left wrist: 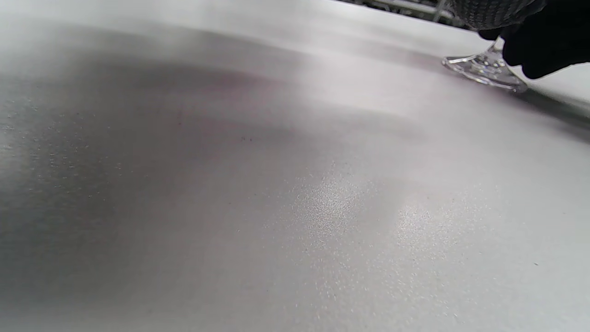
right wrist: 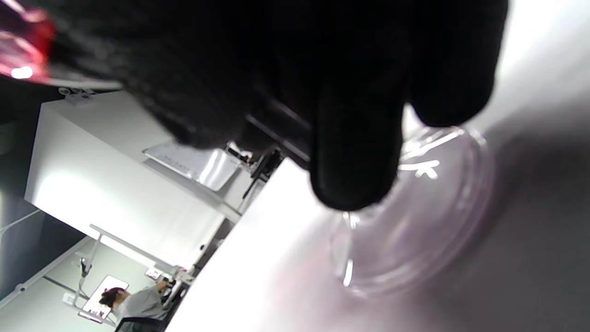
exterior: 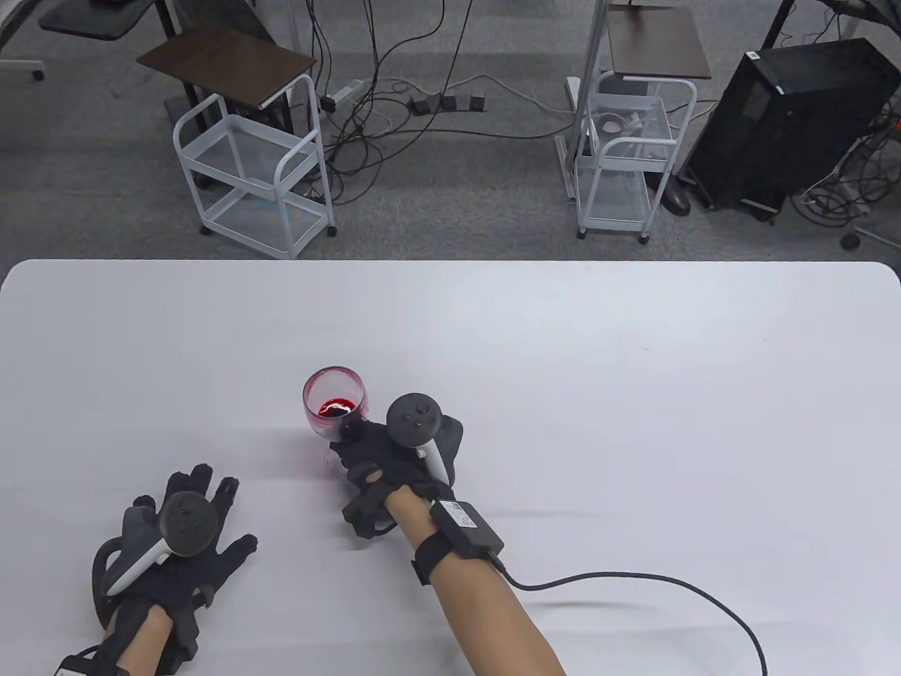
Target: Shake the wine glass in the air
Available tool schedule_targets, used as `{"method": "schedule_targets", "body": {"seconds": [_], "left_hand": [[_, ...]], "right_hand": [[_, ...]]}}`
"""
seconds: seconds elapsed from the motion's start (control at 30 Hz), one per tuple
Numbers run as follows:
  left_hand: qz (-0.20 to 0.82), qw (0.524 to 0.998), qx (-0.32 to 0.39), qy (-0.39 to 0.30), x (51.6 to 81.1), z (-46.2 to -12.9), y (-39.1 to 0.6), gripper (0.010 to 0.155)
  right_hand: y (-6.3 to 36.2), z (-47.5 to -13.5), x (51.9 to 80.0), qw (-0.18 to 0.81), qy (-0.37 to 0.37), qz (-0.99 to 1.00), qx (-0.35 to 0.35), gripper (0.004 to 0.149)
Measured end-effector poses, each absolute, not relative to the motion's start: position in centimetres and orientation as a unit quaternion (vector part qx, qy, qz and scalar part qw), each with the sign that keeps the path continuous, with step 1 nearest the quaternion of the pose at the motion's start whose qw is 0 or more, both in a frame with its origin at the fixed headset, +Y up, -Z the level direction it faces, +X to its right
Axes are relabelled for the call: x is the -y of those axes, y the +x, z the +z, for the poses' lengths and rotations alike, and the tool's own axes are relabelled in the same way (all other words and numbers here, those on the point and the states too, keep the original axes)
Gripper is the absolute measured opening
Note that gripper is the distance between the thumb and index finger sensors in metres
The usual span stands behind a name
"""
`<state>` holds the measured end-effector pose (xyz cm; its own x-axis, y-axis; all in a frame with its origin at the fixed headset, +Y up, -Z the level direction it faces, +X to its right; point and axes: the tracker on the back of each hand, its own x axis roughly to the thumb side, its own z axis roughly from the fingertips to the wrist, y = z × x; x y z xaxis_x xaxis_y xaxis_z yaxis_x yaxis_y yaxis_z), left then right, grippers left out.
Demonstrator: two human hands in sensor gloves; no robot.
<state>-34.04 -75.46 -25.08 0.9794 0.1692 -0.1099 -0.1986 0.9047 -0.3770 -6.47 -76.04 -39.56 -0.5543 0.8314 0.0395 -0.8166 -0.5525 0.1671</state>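
Note:
A clear wine glass (exterior: 336,401) with a little red liquid in it stands near the middle of the white table (exterior: 563,338). My right hand (exterior: 366,451) grips its stem, the fingers wrapped around it below the bowl. In the left wrist view the glass foot (left wrist: 484,71) sits on the table surface. In the right wrist view my gloved fingers (right wrist: 355,152) cover the stem above the round foot (right wrist: 415,221). My left hand (exterior: 204,521) lies flat on the table to the left, fingers spread, holding nothing.
A black cable (exterior: 633,584) runs from my right wrist across the table toward the lower right. Beyond the table's far edge stand two white wire carts (exterior: 253,176) (exterior: 626,162) and a black computer case (exterior: 788,120) on the floor.

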Motion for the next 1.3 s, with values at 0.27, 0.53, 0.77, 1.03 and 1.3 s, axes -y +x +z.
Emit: {"method": "schedule_targets", "body": {"seconds": [0.27,0.53,0.77,1.03,1.3], "left_hand": [[0.095,0.975,-0.038,-0.197,75.4,-25.1,-34.1,0.086],[0.091,0.975,-0.042,-0.199,75.4,-25.1,-34.2,0.086],[0.082,0.975,-0.05,-0.201,75.5,-24.9,-34.3,0.086],[0.074,0.974,-0.062,-0.203,75.5,-24.9,-34.5,0.086],[0.07,0.976,-0.072,-0.193,75.3,-24.8,-34.8,0.086]], "right_hand": [[-5.7,-39.0,75.6,0.448,0.065,0.888,-0.084,0.055],[1.7,-35.9,73.3,0.34,0.097,0.934,-0.051,0.065],[9.7,-31.6,72.2,0.309,0.085,0.947,-0.016,0.066],[15.4,-27.1,72.2,0.243,0.049,0.969,0.024,0.069],[16.3,-26.5,73.2,0.188,0.0,0.982,0.011,0.072]]}}
